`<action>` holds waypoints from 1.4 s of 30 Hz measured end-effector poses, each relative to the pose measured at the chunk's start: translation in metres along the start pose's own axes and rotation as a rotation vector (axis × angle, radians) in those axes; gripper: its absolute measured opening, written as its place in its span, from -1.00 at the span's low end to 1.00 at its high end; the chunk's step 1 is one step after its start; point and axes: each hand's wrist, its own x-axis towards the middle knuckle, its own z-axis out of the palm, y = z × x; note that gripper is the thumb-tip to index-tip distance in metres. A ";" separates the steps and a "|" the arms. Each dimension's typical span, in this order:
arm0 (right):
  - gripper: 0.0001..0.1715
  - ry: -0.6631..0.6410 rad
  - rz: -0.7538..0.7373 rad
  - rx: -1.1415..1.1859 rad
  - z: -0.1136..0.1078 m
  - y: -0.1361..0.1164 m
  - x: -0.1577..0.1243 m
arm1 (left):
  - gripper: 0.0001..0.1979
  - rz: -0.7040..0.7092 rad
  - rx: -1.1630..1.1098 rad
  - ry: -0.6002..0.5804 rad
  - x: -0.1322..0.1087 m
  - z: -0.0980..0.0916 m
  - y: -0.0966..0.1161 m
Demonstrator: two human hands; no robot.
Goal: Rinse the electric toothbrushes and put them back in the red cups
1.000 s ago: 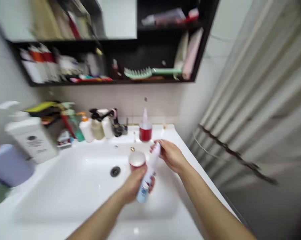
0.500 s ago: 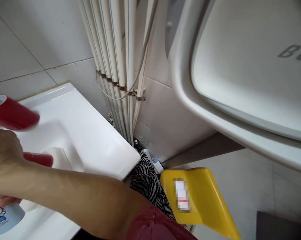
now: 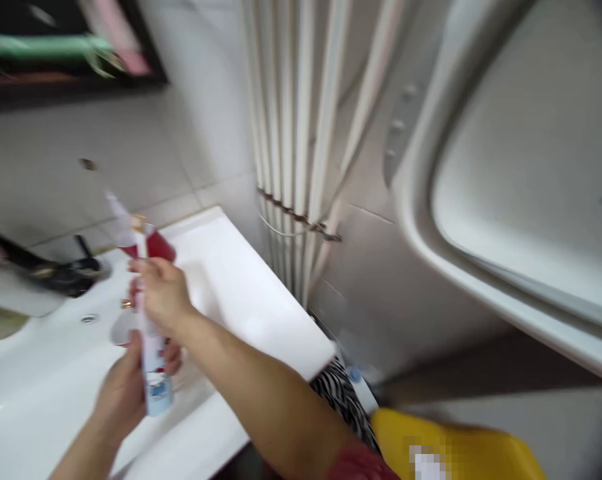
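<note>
My left hand (image 3: 123,383) is closed around a light-blue and pink printed tube (image 3: 158,393), like a toothpaste tube, its blue end pointing down. Just above, my right hand (image 3: 163,293) is closed, fingers curled round a slim white stick with an orange tip (image 3: 139,230), which looks like a toothbrush. The hands are close together over the white sink (image 3: 261,287), and blur hides where the two things meet. Behind the right hand, a red cup (image 3: 161,245) rests on the sink's back ledge. A second, pale-mouthed cup (image 3: 122,328) lies partly hidden behind the hands.
A black faucet (image 3: 71,277) stands at the left. White pipes (image 3: 291,120) run down the corner wall. A large white rounded panel (image 3: 525,167) fills the upper right. Below are zebra-striped cloth (image 3: 343,393), a white bottle (image 3: 361,390) and a yellow plastic piece (image 3: 471,440). A dark-framed mirror (image 3: 65,87) hangs upper left.
The view has swung left and up, bringing the faucet and mirror into sight. Both hands now show fully, close together, and the printed tube has turned from broad side to narrow side.
</note>
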 end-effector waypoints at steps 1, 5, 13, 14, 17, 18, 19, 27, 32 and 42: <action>-0.84 -0.036 0.014 -0.005 0.001 -0.001 -0.002 | -0.64 0.012 -0.048 -0.078 -0.002 0.001 -0.001; -0.83 -0.119 0.039 -0.037 0.001 0.005 0.002 | -0.64 0.120 -0.160 -0.142 0.001 -0.004 -0.006; -0.78 -0.184 0.076 -0.176 0.003 0.007 -0.002 | -0.61 0.148 -0.320 -0.159 0.011 -0.011 -0.005; -0.77 -0.187 0.084 -0.199 0.003 0.008 -0.004 | -0.60 0.155 -0.333 -0.165 0.011 -0.012 -0.003; -0.74 -0.214 0.110 -0.391 0.006 0.014 -0.012 | -0.60 0.234 -0.361 -0.141 0.012 -0.017 0.003; -0.72 -0.227 0.113 -0.476 0.007 0.016 -0.014 | -0.60 0.260 -0.366 -0.124 0.013 -0.020 0.006; -0.71 -0.234 0.112 -0.548 0.008 0.017 -0.015 | -0.60 0.274 -0.367 -0.111 0.012 -0.022 0.008; -0.74 -0.196 0.050 -0.573 0.012 0.000 0.002 | -0.42 0.127 -0.328 -0.197 0.009 -0.025 0.009; -0.70 -0.195 0.133 -0.509 0.007 0.006 0.001 | -0.44 0.158 -0.346 -0.132 0.012 -0.022 0.008; -0.42 -0.369 0.189 -0.820 0.010 0.019 -0.017 | -0.67 0.502 -0.474 -0.012 0.011 -0.036 0.023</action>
